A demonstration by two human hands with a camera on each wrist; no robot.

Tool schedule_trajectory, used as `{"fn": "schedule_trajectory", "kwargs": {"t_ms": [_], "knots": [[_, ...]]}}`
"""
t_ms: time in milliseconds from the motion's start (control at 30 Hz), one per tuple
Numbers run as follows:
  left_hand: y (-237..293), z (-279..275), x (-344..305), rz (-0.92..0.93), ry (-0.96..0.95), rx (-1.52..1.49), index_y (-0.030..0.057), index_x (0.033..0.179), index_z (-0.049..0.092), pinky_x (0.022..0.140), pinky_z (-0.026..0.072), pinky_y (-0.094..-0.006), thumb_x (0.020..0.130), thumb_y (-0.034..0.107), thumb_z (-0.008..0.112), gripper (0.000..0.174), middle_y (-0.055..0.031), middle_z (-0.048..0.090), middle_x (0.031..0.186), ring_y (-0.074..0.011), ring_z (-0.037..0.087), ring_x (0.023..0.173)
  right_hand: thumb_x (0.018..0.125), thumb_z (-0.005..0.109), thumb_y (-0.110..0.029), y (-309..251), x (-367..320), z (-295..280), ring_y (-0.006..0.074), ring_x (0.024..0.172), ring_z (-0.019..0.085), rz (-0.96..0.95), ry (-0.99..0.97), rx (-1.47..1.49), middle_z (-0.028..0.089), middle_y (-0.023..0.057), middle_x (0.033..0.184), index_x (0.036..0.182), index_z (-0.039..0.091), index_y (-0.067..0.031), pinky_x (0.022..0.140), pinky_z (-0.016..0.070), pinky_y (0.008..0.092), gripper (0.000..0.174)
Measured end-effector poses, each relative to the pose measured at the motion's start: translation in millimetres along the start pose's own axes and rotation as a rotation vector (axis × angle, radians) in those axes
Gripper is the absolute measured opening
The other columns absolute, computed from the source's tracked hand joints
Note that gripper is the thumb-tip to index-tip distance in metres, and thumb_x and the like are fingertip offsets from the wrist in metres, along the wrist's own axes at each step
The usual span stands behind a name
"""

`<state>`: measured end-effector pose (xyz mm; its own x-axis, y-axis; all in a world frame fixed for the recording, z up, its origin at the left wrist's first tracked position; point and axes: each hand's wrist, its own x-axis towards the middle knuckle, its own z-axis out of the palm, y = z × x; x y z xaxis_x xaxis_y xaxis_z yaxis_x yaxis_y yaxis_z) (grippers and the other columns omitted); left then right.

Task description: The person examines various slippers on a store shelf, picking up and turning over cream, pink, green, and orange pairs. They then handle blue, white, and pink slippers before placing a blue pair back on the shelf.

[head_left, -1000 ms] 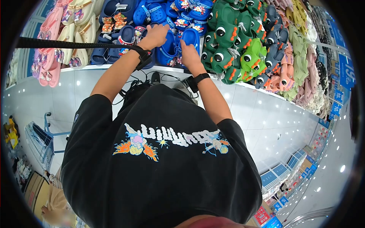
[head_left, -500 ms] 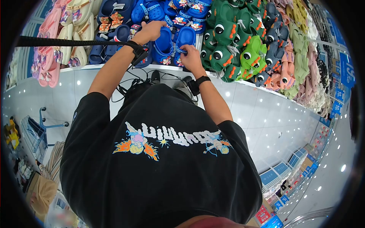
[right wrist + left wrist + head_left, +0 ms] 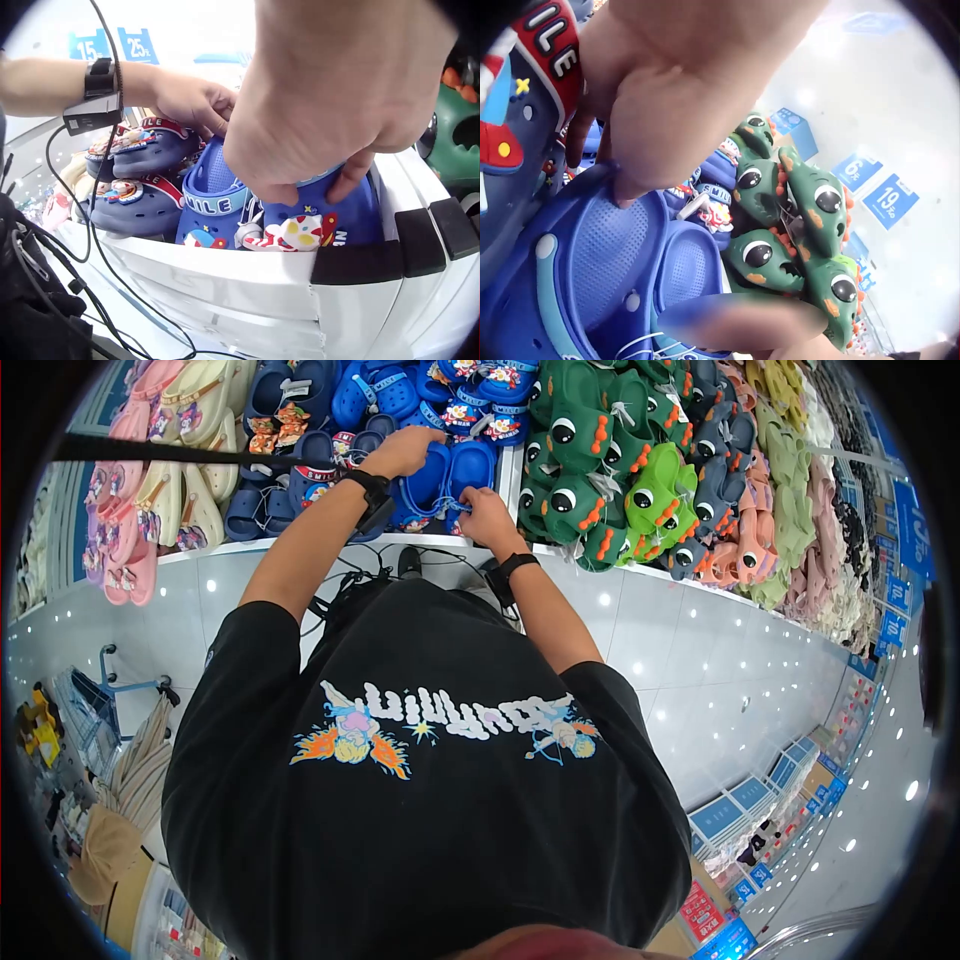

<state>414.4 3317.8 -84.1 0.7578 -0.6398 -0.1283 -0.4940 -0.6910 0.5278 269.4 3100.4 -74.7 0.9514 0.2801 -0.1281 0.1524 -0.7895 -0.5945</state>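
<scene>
A pair of blue clogs with light-blue straps sits side by side at the front of the shelf in the head view: the left clog (image 3: 425,482) and the right clog (image 3: 472,465). My left hand (image 3: 405,452) pinches the left clog's heel rim; in the left wrist view its thumb lies inside the heel. My right hand (image 3: 488,515) grips the right clog near its strap, thumb and finger showing against the strap in the right wrist view. A thin white tie (image 3: 656,346) runs between the two shoes. Cartoon charms (image 3: 300,232) decorate their toes.
Navy clogs (image 3: 139,206) stand left of the pair, more blue clogs (image 3: 375,398) behind. Past a white divider (image 3: 513,480) are green dinosaur clogs (image 3: 575,460). A white shelf edge (image 3: 225,270) runs along the front. Black cables (image 3: 112,289) hang by the body.
The right clog has shifted left, closer to its mate. My right hand has moved from its side down to the strap area, and the left hand's spread fingers have closed at the left clog's heel.
</scene>
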Motion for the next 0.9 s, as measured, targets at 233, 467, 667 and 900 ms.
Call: {"fn": "schedule_trajectory", "kwargs": {"t_ms": [233,467,667,900], "knots": [[-3,8,3,-0.091,-0.068,-0.027,0.0160,0.138,0.062,0.099,0.0519,-0.0473,0.092,0.006,0.062,0.048,-0.0187,0.067,0.130,-0.0385,0.063,0.120,0.075,0.066,-0.003,0,-4,9,0.0412,0.098,0.064,0.005,0.090,0.050,0.069,0.0230,0.094,0.100,0.067,0.0025,0.089,0.0538,0.0469,0.026],[18,-58,-35,-0.073,0.061,-0.163,0.0072,0.139,0.057,0.103,0.0491,-0.0459,0.093,0.017,0.072,0.050,-0.0226,0.063,0.130,-0.0408,0.059,0.122,0.082,0.070,-0.006,-20,-25,7,0.0386,0.112,0.065,0.182,0.236,0.512,0.070,0.0196,0.116,0.112,0.068,-0.0007,0.098,0.0529,0.0414,0.030],[-20,-160,-112,-0.306,0.192,-0.537,0.0017,0.137,0.059,0.097,0.0512,-0.0329,0.102,0.027,0.064,0.044,-0.0145,0.068,0.124,-0.0224,0.066,0.112,0.085,0.070,-0.011,8,-40,1,0.0357,0.092,0.060,-0.005,0.457,0.136,0.061,0.0160,0.094,0.096,0.061,-0.0018,0.081,0.0489,0.0446,0.016],[-4,-228,-186,-0.457,0.492,-0.886,0.0014,0.135,0.060,0.097,0.0501,-0.0327,0.106,0.028,0.057,0.040,-0.0095,0.068,0.128,-0.0192,0.065,0.113,0.098,0.060,-0.017,35,-29,26,0.0421,0.108,0.059,0.241,0.504,0.198,0.056,0.0272,0.122,0.131,0.045,0.0054,0.094,0.0477,0.0483,0.043]]}}
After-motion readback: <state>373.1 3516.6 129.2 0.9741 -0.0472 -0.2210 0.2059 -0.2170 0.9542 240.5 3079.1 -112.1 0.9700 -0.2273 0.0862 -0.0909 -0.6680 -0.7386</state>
